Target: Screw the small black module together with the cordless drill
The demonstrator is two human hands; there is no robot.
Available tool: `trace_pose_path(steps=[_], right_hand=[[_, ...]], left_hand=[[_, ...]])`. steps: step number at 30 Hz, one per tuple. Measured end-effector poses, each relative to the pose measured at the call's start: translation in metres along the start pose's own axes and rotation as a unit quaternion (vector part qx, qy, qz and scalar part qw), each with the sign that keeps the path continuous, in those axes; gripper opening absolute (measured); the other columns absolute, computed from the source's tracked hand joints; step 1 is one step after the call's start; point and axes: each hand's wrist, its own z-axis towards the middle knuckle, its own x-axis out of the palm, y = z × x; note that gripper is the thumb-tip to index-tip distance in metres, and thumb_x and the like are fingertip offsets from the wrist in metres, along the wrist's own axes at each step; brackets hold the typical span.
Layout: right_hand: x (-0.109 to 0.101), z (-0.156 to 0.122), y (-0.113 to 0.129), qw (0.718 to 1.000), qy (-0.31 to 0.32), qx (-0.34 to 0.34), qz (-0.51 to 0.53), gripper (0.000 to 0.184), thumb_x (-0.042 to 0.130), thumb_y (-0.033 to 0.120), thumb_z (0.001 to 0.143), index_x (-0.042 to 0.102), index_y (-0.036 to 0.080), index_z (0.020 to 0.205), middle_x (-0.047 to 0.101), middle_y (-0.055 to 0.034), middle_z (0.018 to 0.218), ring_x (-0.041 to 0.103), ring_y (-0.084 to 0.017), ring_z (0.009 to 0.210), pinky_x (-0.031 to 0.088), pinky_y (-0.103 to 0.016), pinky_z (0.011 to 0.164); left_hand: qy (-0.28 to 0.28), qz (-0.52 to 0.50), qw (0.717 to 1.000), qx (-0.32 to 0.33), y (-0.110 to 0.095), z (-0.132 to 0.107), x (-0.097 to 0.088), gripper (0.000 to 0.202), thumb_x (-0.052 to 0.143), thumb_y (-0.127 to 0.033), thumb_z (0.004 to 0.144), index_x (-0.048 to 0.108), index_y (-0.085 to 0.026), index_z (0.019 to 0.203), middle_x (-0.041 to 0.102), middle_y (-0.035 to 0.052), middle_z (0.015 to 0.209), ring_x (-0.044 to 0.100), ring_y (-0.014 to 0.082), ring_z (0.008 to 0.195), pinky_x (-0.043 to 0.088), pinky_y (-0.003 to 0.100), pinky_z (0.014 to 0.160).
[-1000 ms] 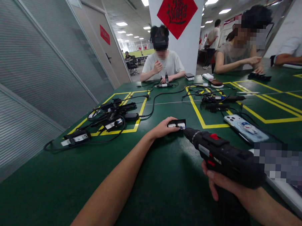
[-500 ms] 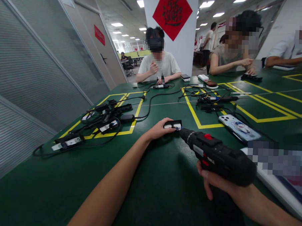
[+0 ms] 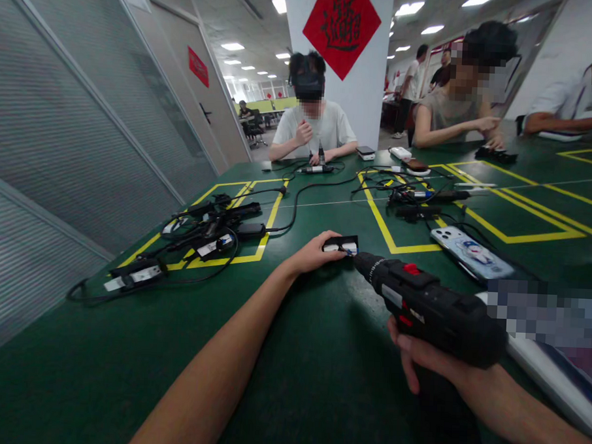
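My right hand (image 3: 425, 352) is wrapped round the grip of a black cordless drill (image 3: 429, 309) with red switches. Its chuck points away and to the left, and the front end meets the right edge of a small black and white device (image 3: 344, 245) on the table. My left hand (image 3: 317, 254) holds that device from its left side, fingers over the far edge and thumb in front. Whether the bit sits in a screw is too small to tell.
Left lies a heap of black cables and adapters (image 3: 212, 228) inside yellow tape. More cabled devices (image 3: 425, 195) lie right of centre. A phone (image 3: 471, 252) and a white-edged flat object (image 3: 545, 364) flank the drill. A co-worker (image 3: 310, 124) sits opposite; another person (image 3: 457, 114) works at the right.
The whole view has shifted slightly. Both hands, the drill and the small device keep the same places relative to one another.
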Motion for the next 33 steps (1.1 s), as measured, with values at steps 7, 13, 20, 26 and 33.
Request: trace_pose_path(steps=[7, 13, 20, 26, 33], right_hand=[[0.001, 0.001, -0.013, 0.999, -0.011, 0.003, 0.031, 0.015, 0.058, 0.036, 0.089, 0.057, 0.021, 0.089, 0.065, 0.0062, 0.055, 0.064, -0.011, 0.048, 0.049, -0.027, 0.06], [0.0, 0.003, -0.018, 0.999, -0.006, -0.009, 0.035, 0.02, 0.062, 0.04, 0.085, 0.057, 0.023, 0.094, 0.068, 0.0029, 0.075, 0.066, -0.012, 0.047, 0.049, -0.027, 0.051], [0.0, -0.001, -0.007, 1.0, 0.001, -0.019, 0.004, 0.017, 0.057, 0.039, 0.089, 0.059, 0.023, 0.092, 0.064, 0.0056, 0.054, 0.064, -0.015, 0.051, 0.05, -0.032, 0.064], [0.006, -0.006, 0.002, 0.999, -0.037, 0.012, -0.021, 0.018, 0.055, 0.042, 0.089, 0.059, 0.024, 0.09, 0.064, 0.0057, 0.058, 0.063, -0.016, 0.056, 0.046, -0.036, 0.074], [0.007, -0.008, 0.007, 0.997, -0.05, 0.041, -0.046, 0.025, 0.053, 0.051, 0.086, 0.056, 0.026, 0.09, 0.065, 0.0042, 0.056, 0.064, -0.02, 0.064, 0.046, -0.039, 0.074]], left_hand=[[-0.003, 0.003, 1.0, -0.001, -0.001, 0.0, 0.001, 0.05, 0.064, -0.043, 0.075, 0.053, -0.018, 0.117, 0.058, 0.0058, 0.109, 0.054, 0.0193, 0.097, 0.044, 0.032, 0.088], [-0.007, 0.001, 1.0, 0.006, 0.001, 0.0, 0.001, 0.05, 0.064, -0.043, 0.075, 0.053, -0.017, 0.117, 0.058, 0.0066, 0.109, 0.054, 0.0195, 0.098, 0.043, 0.032, 0.089], [-0.007, -0.004, 1.0, 0.015, 0.002, 0.0, 0.001, 0.049, 0.065, -0.043, 0.075, 0.054, -0.018, 0.116, 0.058, 0.0059, 0.109, 0.054, 0.0192, 0.098, 0.043, 0.032, 0.089], [-0.008, 0.0, 1.0, 0.014, 0.002, -0.001, 0.001, 0.051, 0.066, -0.041, 0.074, 0.053, -0.018, 0.117, 0.058, 0.0064, 0.108, 0.055, 0.0187, 0.095, 0.044, 0.032, 0.087], [-0.006, 0.014, 1.0, 0.026, 0.003, 0.001, 0.001, 0.049, 0.066, -0.036, 0.073, 0.054, -0.016, 0.116, 0.059, 0.0062, 0.105, 0.055, 0.0176, 0.091, 0.044, 0.032, 0.084]])
